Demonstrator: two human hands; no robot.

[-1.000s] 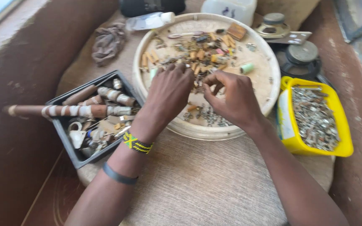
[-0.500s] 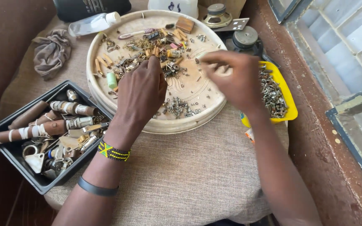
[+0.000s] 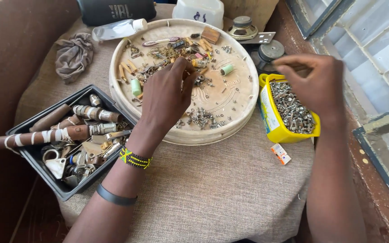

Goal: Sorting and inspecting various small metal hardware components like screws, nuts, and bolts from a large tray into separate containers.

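Since half a second ago the right hand (image 3: 314, 83) has swung further out from the round cream tray (image 3: 248, 105) and now hangs over the yellow tub (image 3: 271, 119) of screws (image 3: 293, 110). Its thumb and forefinger are pinched together with the other fingers curled; whatever they nip is too small to make out. The wrist is bent so the knuckles face up, and the forearm runs back along the tub's outer side.

Meanwhile the left hand (image 3: 167, 96) has stayed over the tray, palm down, fingers bent and spread, their tips among the small mixed parts (image 3: 158, 60) at the tray's far side. Whether it grips anything cannot be told. A loose heap of small screws (image 3: 201, 118) lies on the tray just beside its thumb side, and a pale green cylinder (image 3: 135, 87) sits just off its little-finger side. Its wrist carries a beaded bracelet (image 3: 134, 158), with a dark band (image 3: 115, 197) further up the arm. Beyond that forearm, to its outer side, rests a black tray (image 3: 46, 177) of metal fittings and pipes.
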